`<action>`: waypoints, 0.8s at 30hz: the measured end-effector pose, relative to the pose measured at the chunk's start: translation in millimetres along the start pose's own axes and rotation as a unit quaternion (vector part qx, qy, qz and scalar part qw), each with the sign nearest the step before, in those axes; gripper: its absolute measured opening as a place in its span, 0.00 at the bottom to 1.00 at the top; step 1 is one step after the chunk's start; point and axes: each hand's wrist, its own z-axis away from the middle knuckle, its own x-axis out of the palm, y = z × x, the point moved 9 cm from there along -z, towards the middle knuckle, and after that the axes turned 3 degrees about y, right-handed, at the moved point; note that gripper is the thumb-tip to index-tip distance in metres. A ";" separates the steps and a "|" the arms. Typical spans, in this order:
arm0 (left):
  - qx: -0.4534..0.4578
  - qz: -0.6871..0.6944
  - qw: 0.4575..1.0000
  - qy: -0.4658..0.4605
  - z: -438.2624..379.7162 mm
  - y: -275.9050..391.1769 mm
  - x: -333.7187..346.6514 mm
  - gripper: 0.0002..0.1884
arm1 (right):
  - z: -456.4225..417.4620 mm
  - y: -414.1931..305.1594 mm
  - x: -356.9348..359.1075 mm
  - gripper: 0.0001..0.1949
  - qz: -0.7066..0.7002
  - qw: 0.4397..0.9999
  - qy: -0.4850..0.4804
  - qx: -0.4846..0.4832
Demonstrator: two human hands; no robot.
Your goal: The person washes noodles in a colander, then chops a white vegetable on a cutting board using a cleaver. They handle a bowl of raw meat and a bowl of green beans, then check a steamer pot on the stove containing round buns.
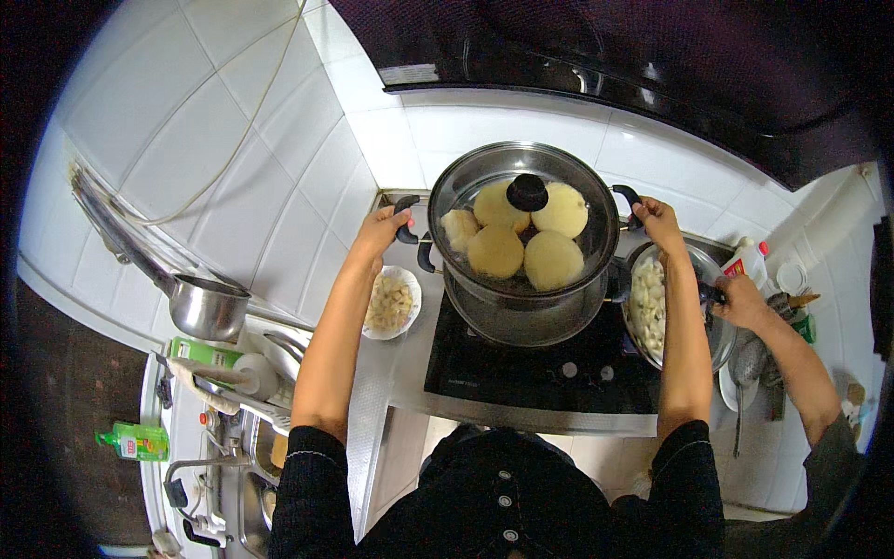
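Observation:
My left hand (381, 229) grips the left black handle of a metal steamer tier (524, 285), and my right hand (656, 218) has hold of its opposite handle. A clear glass lid with a black knob (527, 192) covers the tier. Through the glass show several round, pale yellow buns (554, 260) and a smaller pale piece (459, 230). Beneath the tier is a steel pot (524, 323) on a black cooktop (524, 381); whether the two touch, I cannot tell. A bowl of pale chopped pieces (389, 304) stands by my left forearm.
Another person's hand (742, 302) reaches in from the right to a pan (719, 342) of white chopped pieces. Near it lie a slotted spoon (746, 367) and bottles. A saucepan (209, 307) hangs left, above the sink (257, 513). A dark range hood (594, 63) overhangs the back.

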 end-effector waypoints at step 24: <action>-0.008 0.065 0.995 0.076 42.6 3.3 -29.6 0.11 | -67.1 -31.5 39.6 0.11 0.064 0.990 -0.122 -0.002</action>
